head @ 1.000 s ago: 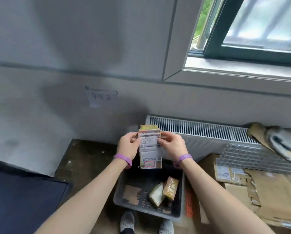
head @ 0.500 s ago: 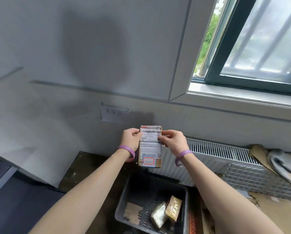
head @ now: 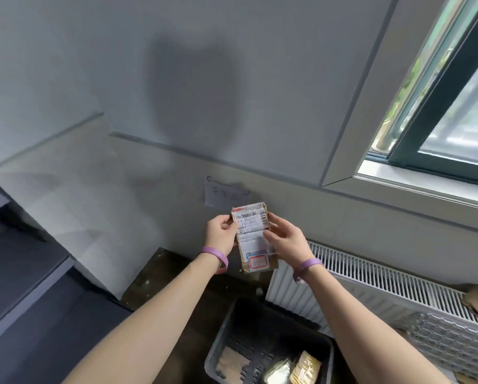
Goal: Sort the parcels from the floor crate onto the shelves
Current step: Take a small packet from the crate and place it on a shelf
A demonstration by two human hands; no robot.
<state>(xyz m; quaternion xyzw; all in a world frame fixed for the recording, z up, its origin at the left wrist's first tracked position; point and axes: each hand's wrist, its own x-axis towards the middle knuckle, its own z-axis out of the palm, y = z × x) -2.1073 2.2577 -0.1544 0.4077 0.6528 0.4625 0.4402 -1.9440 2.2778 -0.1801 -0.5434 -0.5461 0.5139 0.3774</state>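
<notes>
From where I stand, the dark shelves (head: 21, 275) sit far out at about nine o'clock from the held parcel (head: 251, 226), well apart from it, and they are only partly in view. The left hand (head: 219, 236) is on that side and so is the nearer one for a reach that way. Its fingers (head: 229, 220) curl onto the parcel's left edge near the top.

The parcel is up in the air in front of the wall, label towards the person. Its long axis runs close to twelve-to-six, with the foot drifting a little towards five. The right hand (head: 287, 241) pinches the opposite edge, fingers (head: 274, 226) behind and thumb across the label.

Directly below, at around six o'clock, the floor crate (head: 262, 342) holds a flat brown packet (head: 229, 364) and two shiny ones (head: 305, 367). I judge that the person is reading the label, and that the carry has to swing towards nine o'clock.
</notes>
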